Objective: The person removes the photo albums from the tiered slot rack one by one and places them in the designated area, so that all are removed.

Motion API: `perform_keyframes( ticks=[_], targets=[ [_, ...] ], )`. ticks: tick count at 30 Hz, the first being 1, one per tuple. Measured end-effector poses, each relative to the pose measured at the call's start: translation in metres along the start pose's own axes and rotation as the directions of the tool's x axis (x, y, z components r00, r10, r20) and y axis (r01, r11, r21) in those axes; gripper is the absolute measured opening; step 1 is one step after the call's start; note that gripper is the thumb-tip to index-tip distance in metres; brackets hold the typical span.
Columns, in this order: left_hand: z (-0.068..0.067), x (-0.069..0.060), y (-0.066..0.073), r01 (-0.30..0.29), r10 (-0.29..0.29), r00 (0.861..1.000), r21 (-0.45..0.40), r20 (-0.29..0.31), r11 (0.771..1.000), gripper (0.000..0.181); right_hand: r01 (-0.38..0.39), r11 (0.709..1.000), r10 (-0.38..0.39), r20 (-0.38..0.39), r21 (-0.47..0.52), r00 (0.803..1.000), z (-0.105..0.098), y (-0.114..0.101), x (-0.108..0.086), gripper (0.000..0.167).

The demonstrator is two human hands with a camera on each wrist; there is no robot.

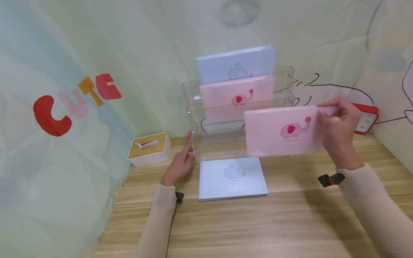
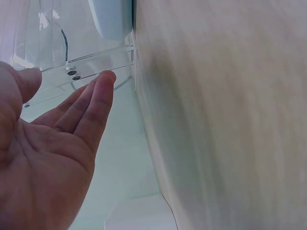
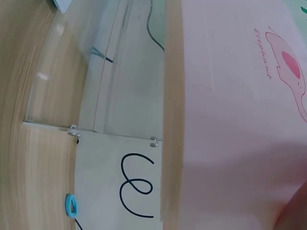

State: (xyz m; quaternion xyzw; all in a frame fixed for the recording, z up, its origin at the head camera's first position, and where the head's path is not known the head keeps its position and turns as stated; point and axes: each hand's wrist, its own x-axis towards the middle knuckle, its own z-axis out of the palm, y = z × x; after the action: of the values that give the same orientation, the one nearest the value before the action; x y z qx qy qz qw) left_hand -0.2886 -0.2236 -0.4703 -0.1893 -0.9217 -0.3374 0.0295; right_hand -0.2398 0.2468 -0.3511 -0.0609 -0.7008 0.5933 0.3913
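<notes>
My right hand [image 1: 342, 123] pinches the right end of a pink elephant booklet [image 1: 267, 134], held upright in the air in front of a clear tiered rack [image 1: 219, 136]. In the right wrist view this pink booklet [image 3: 220, 96] fills the right side. Fingers extended, my left hand [image 1: 182, 161] touches the rack's left side; the left wrist view shows the left hand [image 2: 57, 129] against the clear side panel. A blue whale booklet [image 1: 235, 68] stands in the top tier, with another pink elephant booklet [image 1: 222, 102] in the tier below. A second blue whale booklet [image 1: 232, 186] lies flat before the rack.
A white tissue box with a wooden lid [image 1: 150, 148] sits left of the rack on the wooden table [image 1: 226, 229]. At the right back is a red-framed clock [image 1: 368, 118], partly behind my right hand. Printed curtains hang behind and at the left.
</notes>
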Motion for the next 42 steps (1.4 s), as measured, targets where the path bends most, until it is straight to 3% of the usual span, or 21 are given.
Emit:
perform_keyframes(
  ticks=[10,20,28,34,42],
  targets=[
    [0.0,0.001,-0.001,-0.008,0.008,1.0,0.001,0.004,1.0,0.084,-0.167,0.976,0.174,0.038,-0.142,0.984,-0.008,0.005,-0.001,0.024],
    [0.0,0.0,0.0,-0.014,0.014,1.0,0.007,-0.011,1.0,0.083,-0.234,0.937,0.261,0.073,-0.261,0.963,-0.016,0.013,-0.003,0.026],
    [0.0,0.002,-0.002,-0.017,0.017,1.0,0.012,0.001,1.0,0.083,-0.355,0.876,0.396,0.067,-0.327,0.916,-0.02,0.015,-0.005,0.031],
    [0.0,0.002,-0.002,-0.018,0.018,1.0,0.014,0.001,1.0,0.083,-0.376,0.855,0.425,0.065,-0.358,0.903,-0.024,0.02,-0.006,0.033],
    [0.0,0.0,-0.001,-0.019,0.019,1.0,0.005,-0.003,1.0,0.083,-0.414,0.828,0.483,0.107,-0.379,0.869,-0.028,0.029,-0.004,0.032]
  ],
)
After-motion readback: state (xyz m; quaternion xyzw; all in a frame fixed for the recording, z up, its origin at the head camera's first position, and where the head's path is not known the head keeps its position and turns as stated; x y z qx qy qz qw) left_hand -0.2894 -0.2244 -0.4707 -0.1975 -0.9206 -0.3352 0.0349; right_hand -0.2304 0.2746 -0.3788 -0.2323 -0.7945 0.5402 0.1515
